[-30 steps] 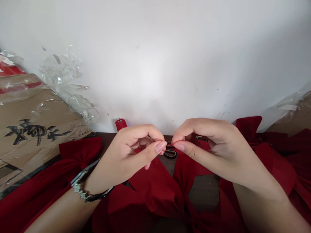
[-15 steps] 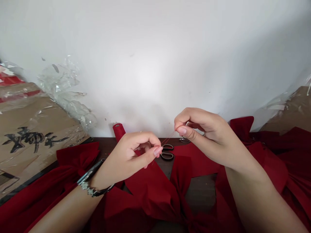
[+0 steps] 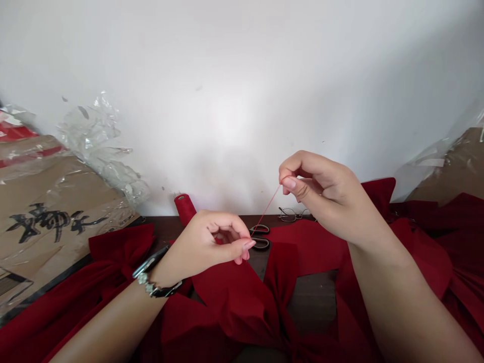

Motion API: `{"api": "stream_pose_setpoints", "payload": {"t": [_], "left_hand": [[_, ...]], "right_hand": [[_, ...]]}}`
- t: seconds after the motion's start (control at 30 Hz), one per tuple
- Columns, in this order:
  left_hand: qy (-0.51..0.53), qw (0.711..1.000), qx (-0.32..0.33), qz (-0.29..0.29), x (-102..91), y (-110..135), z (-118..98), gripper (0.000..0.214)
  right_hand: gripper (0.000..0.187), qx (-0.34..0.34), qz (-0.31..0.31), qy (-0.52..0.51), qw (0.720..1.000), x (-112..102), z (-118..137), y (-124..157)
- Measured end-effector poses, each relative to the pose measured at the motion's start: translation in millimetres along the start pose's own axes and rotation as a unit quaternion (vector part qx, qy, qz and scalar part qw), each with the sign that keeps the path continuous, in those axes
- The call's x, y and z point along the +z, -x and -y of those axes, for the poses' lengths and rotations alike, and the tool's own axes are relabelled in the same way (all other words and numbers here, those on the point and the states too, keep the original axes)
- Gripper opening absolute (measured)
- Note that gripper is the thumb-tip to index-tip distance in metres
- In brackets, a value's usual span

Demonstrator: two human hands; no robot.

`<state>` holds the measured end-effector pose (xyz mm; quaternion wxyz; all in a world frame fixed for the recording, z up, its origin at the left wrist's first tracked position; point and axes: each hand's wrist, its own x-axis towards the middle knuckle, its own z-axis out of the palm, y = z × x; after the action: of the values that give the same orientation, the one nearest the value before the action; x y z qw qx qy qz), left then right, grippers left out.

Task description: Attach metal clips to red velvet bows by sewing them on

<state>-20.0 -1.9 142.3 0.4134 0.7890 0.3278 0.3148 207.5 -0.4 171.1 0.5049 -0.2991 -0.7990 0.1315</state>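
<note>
The right hand (image 3: 315, 194) pinched a red thread (image 3: 266, 206), which ran taut down into the closed fingertips of the left hand (image 3: 212, 239), just above a red velvet bow (image 3: 234, 297). Beyond lay scissors (image 3: 259, 237) and glasses (image 3: 293, 214) (thin-rimmed) on the table's (image 3: 313, 297) far edge, near a red fabric roll (image 3: 184, 209). A cardboard carton (image 3: 56, 201) sat left, under crumpled plastic (image 3: 102, 151), against a white wall (image 3: 242, 91).

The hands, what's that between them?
In the head view, a thin red thread stretches from the right hand down to the left hand.
</note>
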Motion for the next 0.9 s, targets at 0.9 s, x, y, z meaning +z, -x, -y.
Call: {"api": "stream_pose_setpoints", "payload": {"t": [0.9], "left_hand": [[-0.097,0.994,0.004,0.047,-24.9,-13.5,18.3,0.016]], "right_hand": [[0.023,0.124,-0.248,-0.402,0.873,-45.2,-29.7,-8.9]]}}
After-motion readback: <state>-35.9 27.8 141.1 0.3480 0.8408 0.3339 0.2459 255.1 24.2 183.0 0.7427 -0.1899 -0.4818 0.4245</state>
